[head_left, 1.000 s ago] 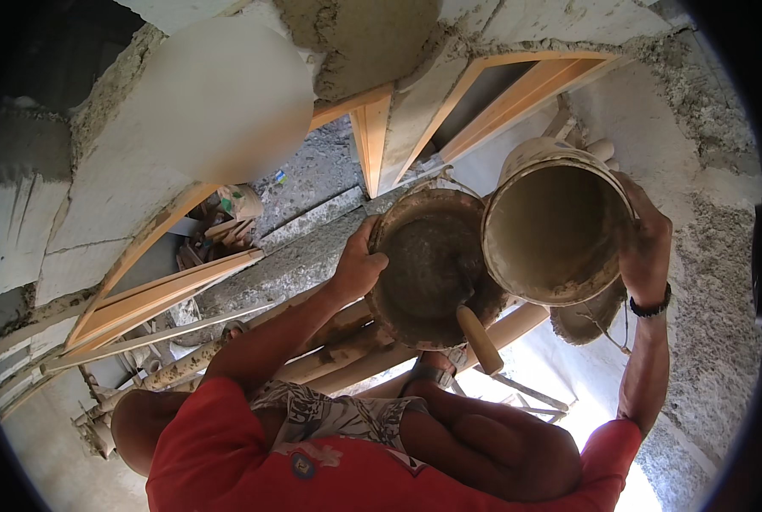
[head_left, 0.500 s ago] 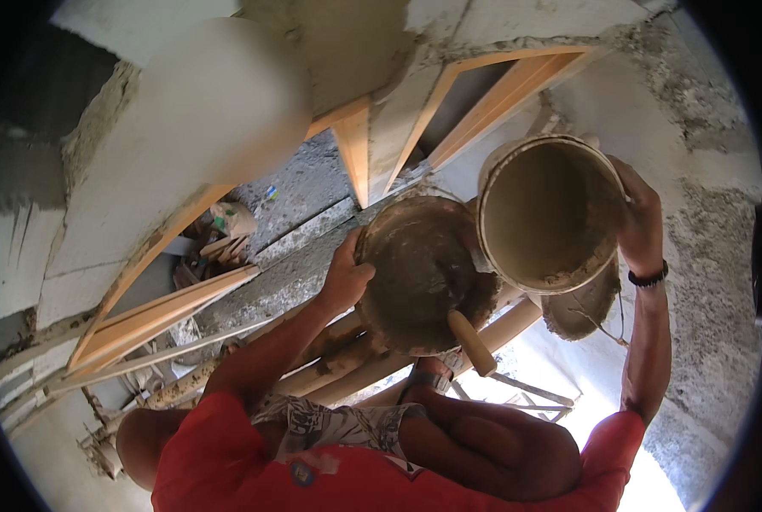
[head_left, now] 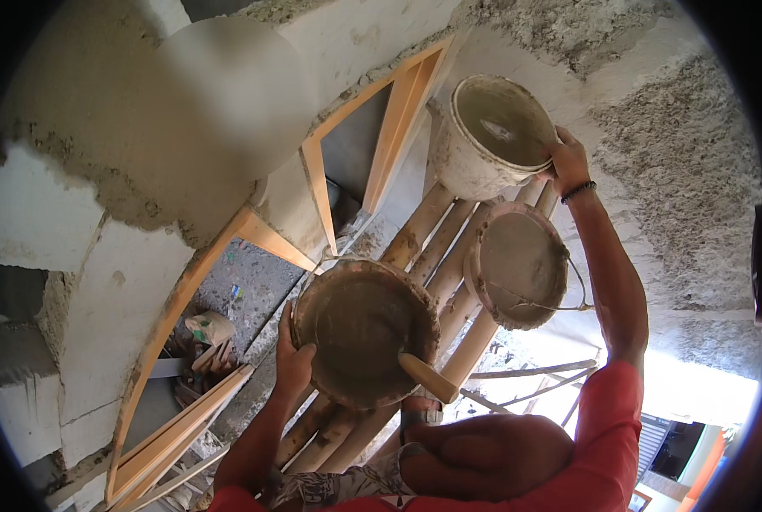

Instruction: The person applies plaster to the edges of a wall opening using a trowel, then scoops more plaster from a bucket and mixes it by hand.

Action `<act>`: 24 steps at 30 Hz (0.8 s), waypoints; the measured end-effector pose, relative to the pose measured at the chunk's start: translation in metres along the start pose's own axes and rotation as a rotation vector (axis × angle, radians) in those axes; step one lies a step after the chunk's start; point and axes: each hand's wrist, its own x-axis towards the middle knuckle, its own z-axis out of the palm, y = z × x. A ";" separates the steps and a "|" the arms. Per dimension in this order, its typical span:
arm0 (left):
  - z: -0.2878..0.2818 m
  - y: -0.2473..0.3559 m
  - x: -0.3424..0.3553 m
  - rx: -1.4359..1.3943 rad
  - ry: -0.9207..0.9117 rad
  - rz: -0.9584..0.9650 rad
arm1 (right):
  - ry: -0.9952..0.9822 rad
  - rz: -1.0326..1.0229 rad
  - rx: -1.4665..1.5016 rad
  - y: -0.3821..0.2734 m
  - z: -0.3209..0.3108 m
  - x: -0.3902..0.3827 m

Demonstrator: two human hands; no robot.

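Note:
My left hand (head_left: 295,363) is closed on the near-left rim of a round, mortar-crusted basin (head_left: 433,320) holding wet grey mortar. A trowel lies in the basin; its wooden handle (head_left: 429,378) sticks out over the right rim, while the blade is sunk in the mix. Farther off, my right hand (head_left: 568,160) grips the right rim of a pale, mortar-smeared bucket (head_left: 470,164), which has a little greyish residue inside. Between the two stands another bucket (head_left: 475,273), full of grey mortar, with a wire handle hanging to its right.
Bamboo poles (head_left: 419,229) lie side by side beneath the containers. Wooden frames (head_left: 406,119) line openings in the block wall (head_left: 112,299) at left, partly plastered. Rough plaster covers the wall (head_left: 688,154) at right. Crossed sticks (head_left: 534,373) stand below, beside bright light.
The pale bucket, earlier tipped beside the basin, has moved away to the far side in my right hand and sits more upright. The mortar-filled bucket shows more fully. My view has shifted.

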 end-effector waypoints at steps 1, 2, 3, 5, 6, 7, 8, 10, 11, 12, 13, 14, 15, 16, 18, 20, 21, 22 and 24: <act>0.002 0.004 0.000 0.036 0.002 0.004 | 0.051 -0.002 0.027 0.011 -0.008 0.011; -0.001 0.004 -0.001 0.080 -0.002 0.004 | 0.094 0.000 0.059 0.023 -0.010 0.022; -0.004 0.000 0.000 0.105 -0.013 0.014 | 0.163 -0.003 0.092 0.025 -0.013 0.028; -0.010 -0.008 0.002 0.168 -0.023 0.034 | 0.291 -0.003 0.172 0.034 -0.018 0.043; -0.008 -0.005 0.002 0.205 -0.020 0.040 | 0.311 -0.007 0.161 0.046 -0.028 0.055; -0.005 -0.001 0.002 0.241 -0.017 0.047 | 0.331 -0.012 0.149 0.056 -0.039 0.066; -0.004 0.001 0.002 0.280 -0.010 0.052 | 0.347 -0.015 0.139 0.067 -0.045 0.077; -0.011 -0.006 0.004 0.328 -0.019 0.082 | 0.391 0.019 0.147 0.081 -0.050 0.091; -0.009 -0.005 0.006 0.349 -0.022 0.097 | 0.412 0.035 0.149 0.086 -0.051 0.097; -0.007 -0.003 0.006 0.388 -0.024 0.106 | 0.437 0.045 0.153 0.092 -0.051 0.102; -0.006 0.000 0.005 0.425 -0.024 0.115 | 0.461 0.054 0.158 0.098 -0.052 0.105; -0.006 0.004 0.004 0.468 -0.020 0.122 | 0.481 0.068 0.165 0.104 -0.049 0.108; -0.007 0.003 0.005 0.492 -0.027 0.142 | 0.473 0.080 0.164 0.108 -0.049 0.112; -0.010 0.002 0.003 0.522 -0.030 0.154 | 0.461 0.101 0.163 0.117 -0.051 0.114; -0.015 0.003 -0.001 0.589 -0.025 0.182 | 0.449 0.117 0.158 0.130 -0.051 0.125; -0.010 0.006 0.004 0.650 -0.038 0.197 | 0.396 0.080 0.139 0.161 -0.087 0.142; -0.006 0.001 0.008 0.640 -0.051 0.204 | 0.366 0.067 0.114 0.173 -0.111 0.151; -0.007 -0.003 0.009 0.650 -0.047 0.200 | 0.350 0.084 0.053 0.184 -0.114 0.149; -0.014 0.002 -0.001 0.681 0.002 0.211 | 0.368 0.237 0.129 0.173 -0.068 0.122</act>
